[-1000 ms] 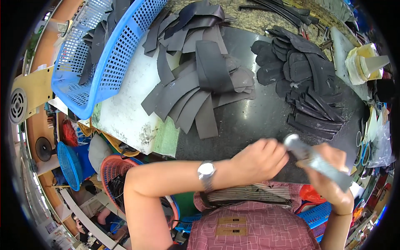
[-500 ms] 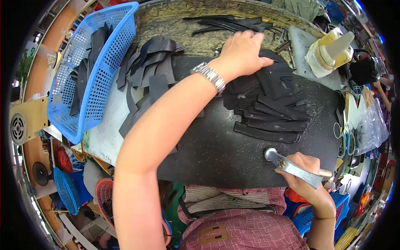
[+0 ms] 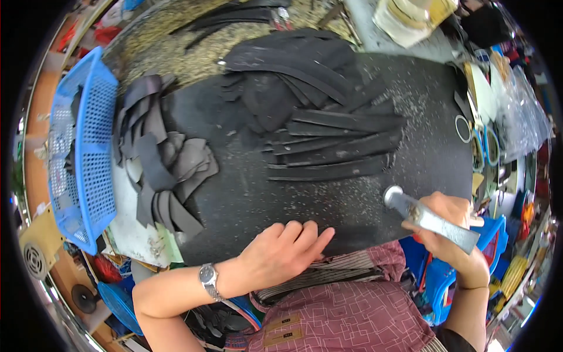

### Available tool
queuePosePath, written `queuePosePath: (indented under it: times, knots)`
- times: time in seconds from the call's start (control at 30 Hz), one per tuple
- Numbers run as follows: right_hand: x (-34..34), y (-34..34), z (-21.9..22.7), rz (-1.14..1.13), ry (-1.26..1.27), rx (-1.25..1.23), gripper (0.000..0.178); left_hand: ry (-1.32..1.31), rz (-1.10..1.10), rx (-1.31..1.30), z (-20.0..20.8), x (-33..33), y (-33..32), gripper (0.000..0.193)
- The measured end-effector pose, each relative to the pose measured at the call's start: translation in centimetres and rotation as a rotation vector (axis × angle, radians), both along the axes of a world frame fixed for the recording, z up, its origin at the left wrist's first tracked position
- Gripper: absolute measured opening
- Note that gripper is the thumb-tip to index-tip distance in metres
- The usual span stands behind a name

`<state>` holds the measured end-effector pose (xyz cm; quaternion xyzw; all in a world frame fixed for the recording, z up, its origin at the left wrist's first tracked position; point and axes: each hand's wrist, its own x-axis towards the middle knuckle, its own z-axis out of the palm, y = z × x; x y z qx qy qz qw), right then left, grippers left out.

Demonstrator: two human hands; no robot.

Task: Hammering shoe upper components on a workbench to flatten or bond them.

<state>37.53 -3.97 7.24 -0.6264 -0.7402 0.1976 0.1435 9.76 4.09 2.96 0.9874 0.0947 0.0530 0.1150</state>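
Observation:
A hammer (image 3: 441, 224) with a grey metal head and a light wooden handle is gripped in my right hand (image 3: 450, 210), over the right front of a black work mat (image 3: 234, 202). My left hand (image 3: 284, 253), a metal-banded watch on its wrist, hovers at the mat's front edge. Its fingers are loosely stretched, the index finger pointing right, and nothing shows in them. Beyond both hands, black flat strips (image 3: 340, 145) lie side by side, with a heap of wider black pieces (image 3: 287, 61) behind them. Dark grey strips (image 3: 155, 161) are piled loosely at the left.
A blue plastic basket (image 3: 97, 146) with dark pieces stands at far left. More black strips (image 3: 234, 20) lie on the worn board at the back. A yellowish container (image 3: 404, 26) stands back right. Scissors (image 3: 489, 146) and a clear plastic bag (image 3: 522, 117) lie along the right side.
My left hand has drawn back from the heap at the rear to the front edge. My right hand keeps the hammer, slightly further right in view. The whole view has shifted.

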Motion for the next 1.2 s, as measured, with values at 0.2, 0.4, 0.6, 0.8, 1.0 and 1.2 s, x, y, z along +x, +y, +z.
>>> queuePosePath:
  times: [0.2,0.4,0.6,0.8,1.0,1.2]
  knots:
    - [-0.2,-2.6,-0.2,0.322,-0.008,-0.154,0.019,0.15,0.134,-0.305,0.9,2.1,-0.6,0.059]
    - [-1.0,-3.8,-0.7,0.364,-0.106,-0.024,0.019,-0.007,0.199,-0.402,-0.6,7.0,-1.8,0.048]
    - [-0.4,-5.0,-1.3,0.2,-0.018,-0.053,0.019,-0.072,0.15,-0.539,-1.4,7.9,-1.4,0.026]
    - [0.3,-4.6,-1.3,0.162,0.058,-0.079,0.018,-0.215,0.165,-0.555,-2.4,7.9,-1.4,0.033]
    - [0.8,-4.3,-1.2,0.176,0.062,-0.141,0.019,-0.325,-0.141,-0.168,-3.3,7.2,-1.4,0.032]
    - [1.5,-2.2,0.7,0.221,-0.039,-0.137,0.021,-0.328,-0.183,-0.084,-3.2,7.4,-1.6,0.027]
